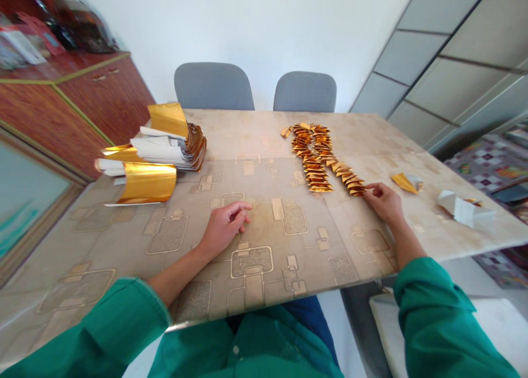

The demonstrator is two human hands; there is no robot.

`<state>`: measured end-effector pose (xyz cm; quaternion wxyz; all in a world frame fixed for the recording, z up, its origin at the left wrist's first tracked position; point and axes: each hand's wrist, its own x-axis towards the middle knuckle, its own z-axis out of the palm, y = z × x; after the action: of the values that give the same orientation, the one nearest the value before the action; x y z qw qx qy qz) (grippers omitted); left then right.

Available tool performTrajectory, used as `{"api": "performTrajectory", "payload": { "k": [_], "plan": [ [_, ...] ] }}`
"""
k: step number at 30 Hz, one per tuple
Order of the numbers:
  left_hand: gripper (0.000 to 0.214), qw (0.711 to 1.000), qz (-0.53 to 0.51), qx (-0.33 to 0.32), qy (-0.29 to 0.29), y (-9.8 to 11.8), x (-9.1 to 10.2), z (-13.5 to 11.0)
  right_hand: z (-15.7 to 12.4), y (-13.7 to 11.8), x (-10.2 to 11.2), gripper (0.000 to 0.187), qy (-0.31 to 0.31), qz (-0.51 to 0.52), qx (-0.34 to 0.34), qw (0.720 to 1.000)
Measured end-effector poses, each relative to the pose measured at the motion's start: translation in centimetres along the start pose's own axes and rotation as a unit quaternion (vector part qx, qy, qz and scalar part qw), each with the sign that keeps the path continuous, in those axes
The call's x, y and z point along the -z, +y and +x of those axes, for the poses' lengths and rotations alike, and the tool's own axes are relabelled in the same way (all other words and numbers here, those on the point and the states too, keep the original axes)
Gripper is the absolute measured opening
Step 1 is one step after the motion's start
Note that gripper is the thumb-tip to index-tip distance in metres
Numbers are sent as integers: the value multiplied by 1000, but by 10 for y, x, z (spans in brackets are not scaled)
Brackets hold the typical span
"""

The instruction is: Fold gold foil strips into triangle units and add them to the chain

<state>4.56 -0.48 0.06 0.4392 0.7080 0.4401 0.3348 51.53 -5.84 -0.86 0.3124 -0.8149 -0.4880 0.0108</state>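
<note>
My left hand (225, 226) rests on the patterned table (264, 257) with fingers loosely curled and nothing in it. My right hand (383, 201) lies at the near end of two rows of folded gold paper pieces (319, 158), its fingertips pinching or touching the last piece (357, 191). At the left stands a stack of gold and white foil sheets (159, 149), with one curled gold sheet (147, 182) in front of it. Both green sleeves show at the bottom.
A single folded gold piece (406, 182) and some white folded paper (457, 207) lie near the table's right edge. Two grey chairs (214, 86) stand at the far side. A wooden cabinet (70, 103) stands at the left. A white seat (487, 323) is at the lower right.
</note>
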Motion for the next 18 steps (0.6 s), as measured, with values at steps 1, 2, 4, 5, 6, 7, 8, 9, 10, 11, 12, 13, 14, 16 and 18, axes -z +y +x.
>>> {"api": "performTrajectory", "payload": {
  "k": [1,2,4,5,6,7,8,9,10,11,12,13,14,16,18],
  "plan": [
    [31,1000,1,-1,-1,0,0,0,-1,-1,1,35,-3,-6,-1,1000],
    [31,1000,1,-3,-2,0,0,0,-1,-1,1,34,-4,-12,0,1000],
    [30,1000,-1,-7,-3,0,0,0,-3,-2,1,34,-2,-28,2,1000],
    [30,1000,-2,-8,-3,0,0,0,-3,-1,1,34,0,-35,4,999],
    [30,1000,-2,-10,-4,0,-1,0,-4,-1,1,34,2,-41,7,999],
    [30,1000,-2,-11,-5,0,-1,0,-6,-1,0,33,2,-47,14,999],
    [29,1000,-1,-13,-5,0,-1,0,-7,-1,0,33,3,-51,24,998],
    [29,1000,0,-14,-6,0,-1,0,-8,-1,-1,33,6,-55,35,998],
    [29,1000,1,-15,-6,-1,-1,0,-9,-1,-1,33,11,-58,49,997],
    [29,1000,1,-16,-7,-1,0,0,-10,-2,-2,33,17,-60,65,996],
    [29,1000,2,-17,-7,-1,0,0,-10,-2,-2,33,22,-60,83,994],
    [29,1000,2,-17,-8,-1,0,0,-11,-3,-3,31,27,-60,101,993],
    [29,1000,1,-18,-8,-1,0,0,-11,-4,-3,29,30,-59,117,991],
    [28,1000,1,-19,-8,-1,1,0,-13,-5,-2,23,38,-67,136,988],
    [28,1000,2,-20,-9,0,1,-1,-15,-7,0,19,56,-95,133,985]
  ]
}}
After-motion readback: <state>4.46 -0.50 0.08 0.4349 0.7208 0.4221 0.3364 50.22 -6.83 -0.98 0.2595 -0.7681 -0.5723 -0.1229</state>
